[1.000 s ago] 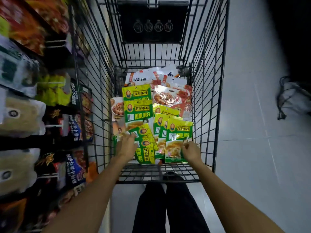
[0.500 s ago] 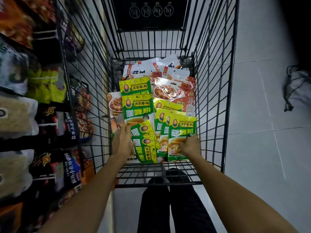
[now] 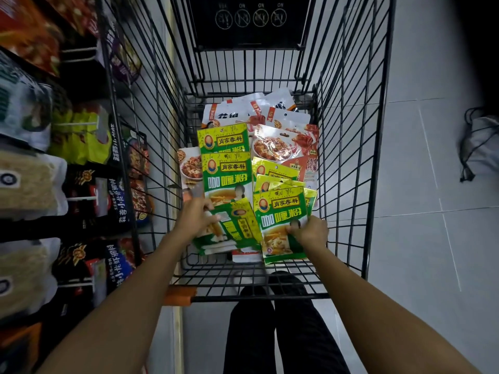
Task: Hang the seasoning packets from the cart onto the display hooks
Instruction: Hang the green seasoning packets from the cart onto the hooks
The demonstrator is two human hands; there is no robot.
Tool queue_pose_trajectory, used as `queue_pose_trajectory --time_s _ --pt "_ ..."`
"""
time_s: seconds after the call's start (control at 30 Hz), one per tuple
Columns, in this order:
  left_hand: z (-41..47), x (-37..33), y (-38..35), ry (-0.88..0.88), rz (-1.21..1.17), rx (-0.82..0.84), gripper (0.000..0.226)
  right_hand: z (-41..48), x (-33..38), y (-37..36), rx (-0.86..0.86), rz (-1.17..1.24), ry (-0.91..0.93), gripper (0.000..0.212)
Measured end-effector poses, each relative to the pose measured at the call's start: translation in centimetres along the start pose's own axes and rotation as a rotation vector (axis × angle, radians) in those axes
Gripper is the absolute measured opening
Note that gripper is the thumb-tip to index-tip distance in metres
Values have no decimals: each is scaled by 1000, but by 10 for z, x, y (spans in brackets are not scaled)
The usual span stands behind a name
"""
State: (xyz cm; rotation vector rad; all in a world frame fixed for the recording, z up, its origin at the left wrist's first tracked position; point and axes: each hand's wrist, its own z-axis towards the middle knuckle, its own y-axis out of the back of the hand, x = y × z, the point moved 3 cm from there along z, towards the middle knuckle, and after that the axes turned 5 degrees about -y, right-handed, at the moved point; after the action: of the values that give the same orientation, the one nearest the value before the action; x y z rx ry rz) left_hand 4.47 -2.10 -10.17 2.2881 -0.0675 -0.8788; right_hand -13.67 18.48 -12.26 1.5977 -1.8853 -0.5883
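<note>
- The seasoning packets (image 3: 229,171) are flat, shiny plastic bags in green and yellow. Each has a small round picture near the top and a photo of food lower down.
- They lie in a loose pile, one over another, on the bottom of the black wire cart (image 3: 351,157).
- The right hand (image 3: 309,232) pinches the lower part of one upright green packet (image 3: 280,211), with the thumb on its front.
- The left hand (image 3: 193,220) has its fingers curled round a small bunch of tilted green packets (image 3: 237,228).
- The two hands are apart, one on each side at the near end of the cart.
- Glossy red and white packets (image 3: 272,117) lie at the far end, with little holes at their tops.
- The cart is made of thin metal bars that cross in a grid. A flat black sign (image 3: 248,22) hangs at its far end, and an orange plastic piece (image 3: 179,295) sits on the near bar.
- On the left, a display rack (image 3: 81,136) holds crinkly hanging bags in yellow-green, black and pale colours.
- The smooth pale floor tiles (image 3: 418,252) are on the right, with a dark strappy bag (image 3: 480,149) on them.
</note>
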Motion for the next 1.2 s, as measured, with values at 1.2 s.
queue_pose_trajectory --time_s 1.2 --pt "-163 -118 224 -27 -1507 -510 28 -209 204 197 691 658 658 15"
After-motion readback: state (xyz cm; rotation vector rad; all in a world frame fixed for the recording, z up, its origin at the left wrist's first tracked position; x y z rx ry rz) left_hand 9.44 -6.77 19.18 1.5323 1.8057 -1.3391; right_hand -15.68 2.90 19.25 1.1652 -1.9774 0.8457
